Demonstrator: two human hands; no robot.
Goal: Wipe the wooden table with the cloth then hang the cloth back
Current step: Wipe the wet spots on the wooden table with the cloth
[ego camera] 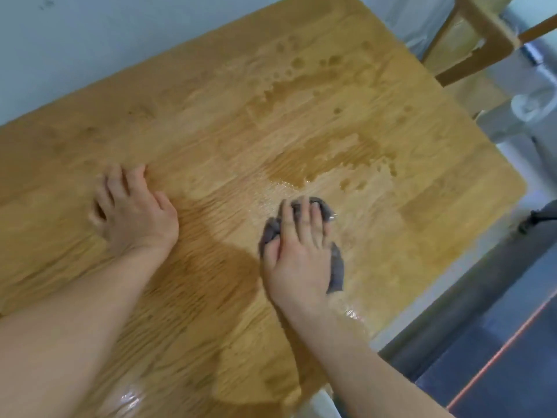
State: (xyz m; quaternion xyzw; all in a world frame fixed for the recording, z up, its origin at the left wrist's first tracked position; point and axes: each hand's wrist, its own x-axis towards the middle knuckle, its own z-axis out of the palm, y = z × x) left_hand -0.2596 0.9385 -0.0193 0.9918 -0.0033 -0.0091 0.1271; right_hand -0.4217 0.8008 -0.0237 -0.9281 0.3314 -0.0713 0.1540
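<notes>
Wet table [316, 86] is gleaming while we are pressing the cloth [336, 267] under our right hand [297, 260], left hand [132, 212] spread flat, possibly smearing puddles [316, 158] off the edge.

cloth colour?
Grey-purple, dark; the cloth lies under the right hand on the wooden table. Head view, the only one.

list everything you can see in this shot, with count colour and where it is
light brown wooden table: one, fills most of the view
wet patches and droplets: several, darker sheen, on the table's middle and far right part
crumpled grey cloth: one, pressed on the table under the right hand
wooden chair: one, light brown, beyond the table's far right corner
pale wall: one, along the table's far edge
left hand: one, flat on the table, holding nothing
right hand: one, spread on top of the cloth
</notes>
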